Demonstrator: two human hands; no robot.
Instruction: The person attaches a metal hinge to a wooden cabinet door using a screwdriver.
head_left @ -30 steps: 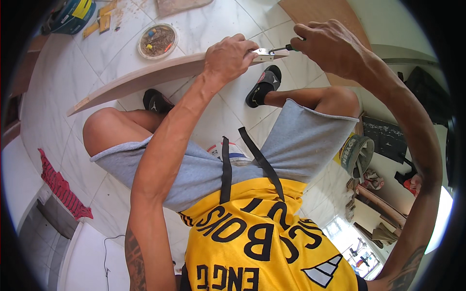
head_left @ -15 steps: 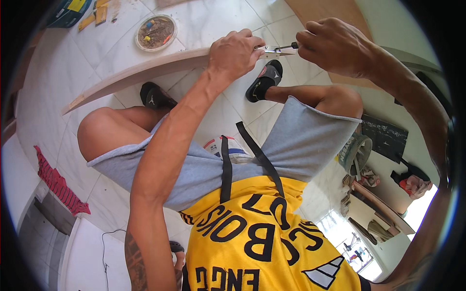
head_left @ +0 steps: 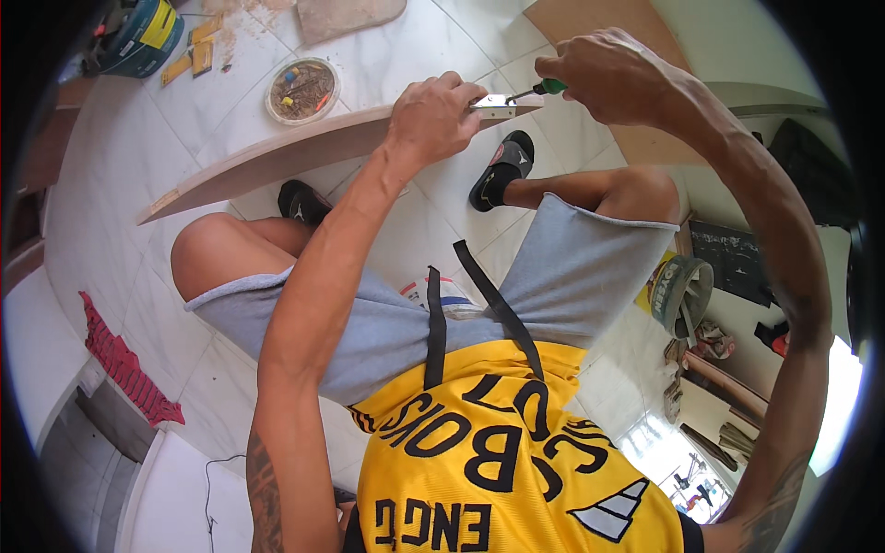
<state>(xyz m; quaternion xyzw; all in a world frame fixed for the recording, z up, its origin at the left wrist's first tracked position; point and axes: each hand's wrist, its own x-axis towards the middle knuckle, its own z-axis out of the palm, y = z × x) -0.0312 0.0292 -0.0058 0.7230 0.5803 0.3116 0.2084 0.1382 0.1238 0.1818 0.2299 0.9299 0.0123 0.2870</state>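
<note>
Gripping the wooden board (head_left: 277,153) near its right end, the left hand (head_left: 433,115) is, I'm guessing, steadying the metal bracket (head_left: 496,107) at that end. The right hand (head_left: 604,78), curled around a green-handled screwdriver (head_left: 551,86), is angling it in sideways, likely leaving the tip visible.

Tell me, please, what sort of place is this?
Probably a room serving as a makeshift workshop: a screwdriver, a long curved board and brownish dust on the white floor tiles.
</note>
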